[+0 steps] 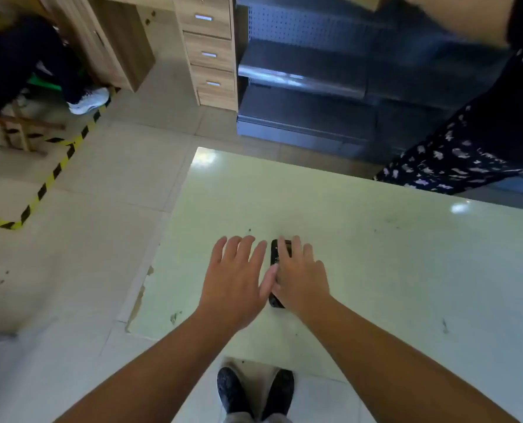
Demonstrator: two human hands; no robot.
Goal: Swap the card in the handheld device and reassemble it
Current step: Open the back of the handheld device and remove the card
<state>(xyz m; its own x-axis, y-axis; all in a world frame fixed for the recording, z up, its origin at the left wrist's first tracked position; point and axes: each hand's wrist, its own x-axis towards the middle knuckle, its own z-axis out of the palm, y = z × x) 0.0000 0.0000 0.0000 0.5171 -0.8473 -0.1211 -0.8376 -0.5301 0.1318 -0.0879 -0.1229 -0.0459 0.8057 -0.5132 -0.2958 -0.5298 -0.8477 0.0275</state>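
Pale green surface [376, 239], tiled floor around. Black handheld device [274, 253] lying flat, long axis 12-to-6, under right hand [299, 276], fingers spread; left hand [235, 279] spread at its 9 o'clock.

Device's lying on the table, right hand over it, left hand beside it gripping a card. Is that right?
Not quite. In the head view the left hand grips nothing: its fingers are spread flat, with no card visible. The rest holds: the device lies on the table, with the right hand over it.
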